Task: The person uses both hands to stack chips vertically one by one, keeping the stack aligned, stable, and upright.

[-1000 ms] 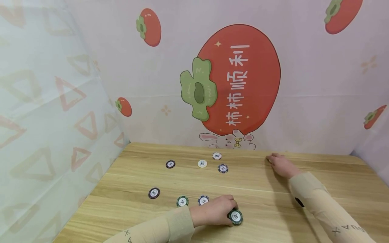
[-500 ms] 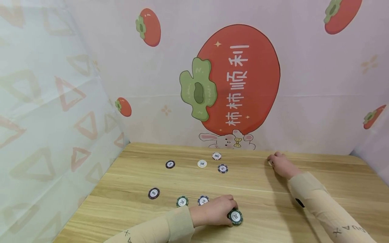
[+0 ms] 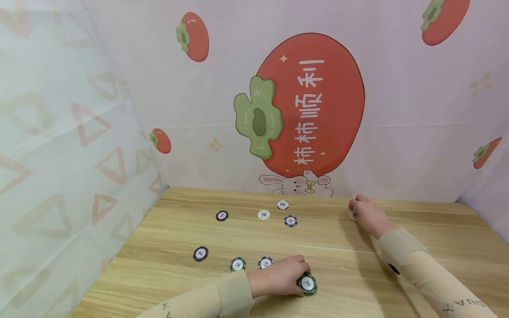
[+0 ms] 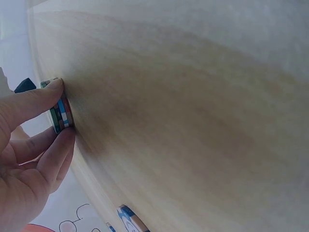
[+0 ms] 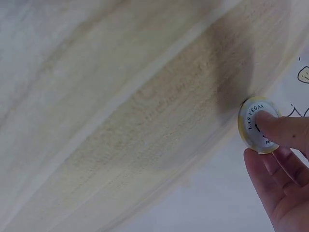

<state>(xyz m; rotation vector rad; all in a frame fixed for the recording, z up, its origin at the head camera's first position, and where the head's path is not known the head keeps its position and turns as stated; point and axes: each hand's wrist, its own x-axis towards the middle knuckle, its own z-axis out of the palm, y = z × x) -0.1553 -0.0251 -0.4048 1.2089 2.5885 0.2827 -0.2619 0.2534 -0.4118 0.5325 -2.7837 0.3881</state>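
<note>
Near the table's front my left hand (image 3: 280, 276) grips a short stack of poker chips (image 3: 308, 284) by its edges. A green chip marked 20 tops the stack; green, blue and red edges show below it in the left wrist view. At the table's back right, my right hand (image 3: 369, 216) pinches a single white and yellow poker chip (image 5: 248, 126). The thumb lies across the chip's printed face and the fingers are behind it. In the right wrist view this chip stands on edge, close by the wooden surface.
On the wooden table (image 3: 338, 251) a green chip (image 3: 237, 264), a blue chip (image 3: 265, 263) and a dark chip (image 3: 200, 253) lie left of my left hand. Farther back are another dark chip (image 3: 222, 215), a yellow-rimmed chip (image 3: 263, 215), a white chip (image 3: 282, 204) and a purplish chip (image 3: 290, 221). A printed curtain (image 3: 413, 132) hangs behind.
My right hand has risen slightly and tilted up the white and yellow chip, whose face now shows between the fingers. The left hand and its stack stay in place.
</note>
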